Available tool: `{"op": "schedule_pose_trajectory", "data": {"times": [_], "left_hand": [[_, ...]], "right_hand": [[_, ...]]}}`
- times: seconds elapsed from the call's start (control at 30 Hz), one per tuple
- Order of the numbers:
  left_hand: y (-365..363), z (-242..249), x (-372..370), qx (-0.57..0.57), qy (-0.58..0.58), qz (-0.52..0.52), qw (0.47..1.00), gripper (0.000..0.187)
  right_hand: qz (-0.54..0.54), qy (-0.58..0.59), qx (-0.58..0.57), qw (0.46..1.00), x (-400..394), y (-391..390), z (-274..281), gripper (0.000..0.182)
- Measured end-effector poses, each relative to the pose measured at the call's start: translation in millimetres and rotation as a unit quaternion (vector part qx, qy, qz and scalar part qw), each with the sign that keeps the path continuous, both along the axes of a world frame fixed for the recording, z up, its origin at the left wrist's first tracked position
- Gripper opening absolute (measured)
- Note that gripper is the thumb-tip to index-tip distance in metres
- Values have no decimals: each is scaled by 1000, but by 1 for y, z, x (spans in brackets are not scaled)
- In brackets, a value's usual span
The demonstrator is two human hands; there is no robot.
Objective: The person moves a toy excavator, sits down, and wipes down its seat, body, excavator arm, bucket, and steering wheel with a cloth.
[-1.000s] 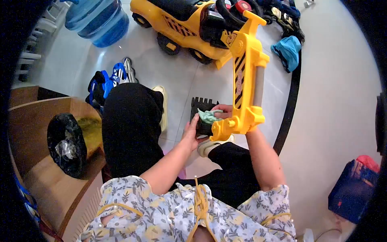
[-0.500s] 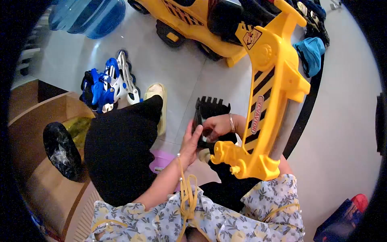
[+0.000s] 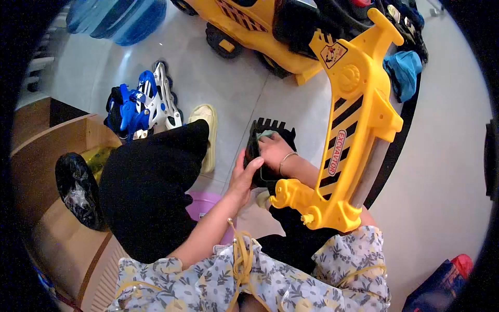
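Head view, looking down over a floral blouse (image 3: 291, 275) and black trousers (image 3: 150, 192) onto a pale tiled floor (image 3: 228, 99). Left hand (image 3: 243, 176) laid flat against the near left side of a black toothed digger bucket (image 3: 270, 136), fingers pressed together along its wall, thumb side hidden, so a steadying hold rather than a pinch. Right hand (image 3: 273, 151) down inside the bucket's mouth, fingers curled over a pale green cloth (image 3: 264, 135) of which only a small corner shows; exact grip on the cloth cannot be told, though the fingertips press it against the black plastic. Thin bangle (image 3: 286, 160) on the right wrist. Bucket sitting at the low end of a yellow excavator arm (image 3: 348, 135) with black hazard stripes, just in front of the knees, its teeth pointing away. Arm rising up and away to the yellow ride-on digger (image 3: 270, 36) at the top edge. Blue and white inline skates (image 3: 143, 104) off to the left, a cream slipper (image 3: 207, 132) between skates and bucket, a blue water bottle (image 3: 117, 18) at upper left, a blue cloth (image 3: 403, 70) at upper right. Purple basin (image 3: 205, 205) partly hidden under the left forearm. Wooden box (image 3: 62, 151) with a black bag (image 3: 78, 190) at far left.
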State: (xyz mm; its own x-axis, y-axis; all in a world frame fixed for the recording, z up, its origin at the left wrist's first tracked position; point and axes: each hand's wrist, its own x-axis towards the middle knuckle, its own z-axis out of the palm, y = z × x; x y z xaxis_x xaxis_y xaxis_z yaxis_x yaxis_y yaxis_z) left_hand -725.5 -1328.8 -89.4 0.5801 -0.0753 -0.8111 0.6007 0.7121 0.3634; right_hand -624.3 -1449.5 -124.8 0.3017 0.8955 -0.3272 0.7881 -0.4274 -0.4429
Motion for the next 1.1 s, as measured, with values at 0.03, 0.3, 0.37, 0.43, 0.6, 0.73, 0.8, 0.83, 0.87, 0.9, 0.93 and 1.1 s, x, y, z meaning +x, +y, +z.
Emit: {"op": "schedule_pose_trajectory", "data": {"times": [0.03,0.3,0.37,0.43,0.6,0.73,0.8,0.83,0.87,0.9,0.93,1.1], "left_hand": [[1,1,1,4,1,1,1000,74],[-8,10,0,1,39,-1,999,83],[-11,23,-3,-2,79,13,997,82],[-11,1,-10,4,55,15,998,81],[-2,13,-1,-17,23,5,1000,79],[-3,-2,-12,-37,55,-31,997,86],[-2,-5,-14,-40,51,-31,997,89],[-2,-7,-15,-41,47,-28,998,92],[-1,-5,-14,-39,45,-31,998,92],[-1,-2,-11,-39,42,-37,998,94],[1,0,-7,-43,34,-41,998,96],[-3,-12,-1,2,37,-18,999,100]], "right_hand": [[-6,-37,-26,999,2,1,8,17],[-203,-96,-123,967,21,-19,4,21],[-161,-82,-120,976,20,-28,3,21],[-100,-94,-62,989,16,-36,-3,21],[-119,54,39,991,8,-33,14,31],[15,257,-43,965,-3,-29,-10,59],[-5,235,-64,970,-10,-19,-26,49],[-8,234,-62,970,-11,-12,-29,49],[-89,247,-138,955,-8,0,-22,40],[-167,262,-210,927,-5,5,-18,31],[-169,260,-209,928,1,7,-11,31],[-53,-20,-84,995,23,-13,-19,16]]}}
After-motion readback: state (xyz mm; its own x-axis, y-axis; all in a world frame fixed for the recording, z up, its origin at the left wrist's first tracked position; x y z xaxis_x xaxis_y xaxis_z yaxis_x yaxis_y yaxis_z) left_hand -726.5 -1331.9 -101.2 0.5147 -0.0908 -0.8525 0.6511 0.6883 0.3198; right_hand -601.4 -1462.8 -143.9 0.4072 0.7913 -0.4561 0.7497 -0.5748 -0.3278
